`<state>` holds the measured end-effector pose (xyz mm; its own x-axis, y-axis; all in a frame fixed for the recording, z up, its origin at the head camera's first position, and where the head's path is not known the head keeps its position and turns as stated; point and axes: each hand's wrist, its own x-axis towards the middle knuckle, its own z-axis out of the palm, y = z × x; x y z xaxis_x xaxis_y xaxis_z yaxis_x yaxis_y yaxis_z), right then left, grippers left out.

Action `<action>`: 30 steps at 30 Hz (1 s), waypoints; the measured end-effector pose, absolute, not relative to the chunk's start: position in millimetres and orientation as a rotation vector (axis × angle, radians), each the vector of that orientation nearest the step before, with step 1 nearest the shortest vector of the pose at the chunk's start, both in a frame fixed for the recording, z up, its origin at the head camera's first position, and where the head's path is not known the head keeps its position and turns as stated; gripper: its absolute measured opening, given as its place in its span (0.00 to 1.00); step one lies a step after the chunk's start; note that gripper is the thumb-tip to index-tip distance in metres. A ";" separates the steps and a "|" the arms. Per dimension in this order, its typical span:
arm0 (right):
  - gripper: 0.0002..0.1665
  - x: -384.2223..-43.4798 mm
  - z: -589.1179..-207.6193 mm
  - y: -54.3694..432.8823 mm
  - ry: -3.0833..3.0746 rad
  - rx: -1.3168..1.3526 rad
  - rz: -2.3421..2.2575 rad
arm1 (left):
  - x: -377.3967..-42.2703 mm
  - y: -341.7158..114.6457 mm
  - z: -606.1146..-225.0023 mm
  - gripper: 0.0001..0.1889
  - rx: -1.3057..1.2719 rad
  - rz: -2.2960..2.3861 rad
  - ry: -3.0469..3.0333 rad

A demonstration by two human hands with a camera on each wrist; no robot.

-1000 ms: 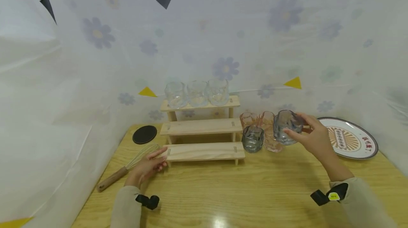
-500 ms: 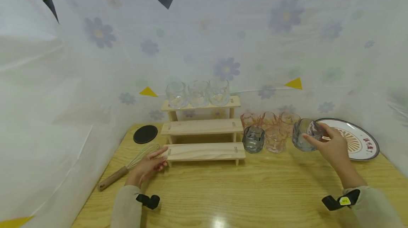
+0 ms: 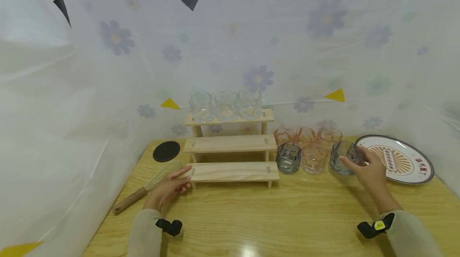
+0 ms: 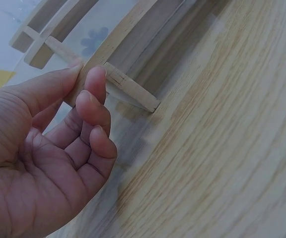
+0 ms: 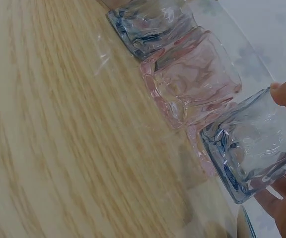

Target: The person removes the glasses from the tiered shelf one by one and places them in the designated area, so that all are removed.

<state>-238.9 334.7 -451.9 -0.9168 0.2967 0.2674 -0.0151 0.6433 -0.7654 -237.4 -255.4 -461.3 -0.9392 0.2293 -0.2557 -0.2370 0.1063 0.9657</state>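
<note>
A blue-grey glass tumbler (image 3: 342, 160) is gripped in my right hand (image 3: 372, 174), thumb on the near side, right of the front pink tumbler (image 3: 313, 159). In the right wrist view the gripped tumbler stands close to the pink one; whether its base touches the table I cannot tell. Another grey tumbler (image 3: 288, 159) sits left of the front pink one, and several pink tumblers make the row behind. My left hand (image 3: 168, 190) pinches the left end of the lowest board of a three-step wooden rack (image 3: 233, 172) between thumb and index finger; the other fingers are curled.
Three clear tumblers (image 3: 226, 107) stand on the rack's top step. A whisk (image 3: 136, 197) lies left of the rack beside a black round coaster (image 3: 166, 151). A printed white plate (image 3: 413, 169) lies at the right, and a floral sheet (image 3: 230, 49) hangs behind the table.
My right hand has carried the tumbler rightward from in front of the pink tumblers, then lowered it a little beside them. The left hand keeps its hold on the rack.
</note>
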 end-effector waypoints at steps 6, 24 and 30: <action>0.50 -245.9 -459.4 332.9 -2.526 -0.227 1.156 | -237.5 -256.1 -460.6 0.33 -0.011 1.901 2.044; 0.47 -251.0 -473.7 328.0 -2.472 -0.237 1.239 | -238.3 -253.3 -460.1 0.32 -0.046 1.905 2.033; 0.48 -251.5 -472.8 326.9 -2.490 -0.220 1.244 | -237.5 -254.6 -459.5 0.32 -0.039 1.895 2.039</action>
<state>-251.5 326.9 -472.8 -0.9275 0.2890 0.2369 -0.0159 0.6028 -0.7977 -237.5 -254.6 -459.5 -0.9364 0.2184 -0.2748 -0.2580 0.1025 0.9607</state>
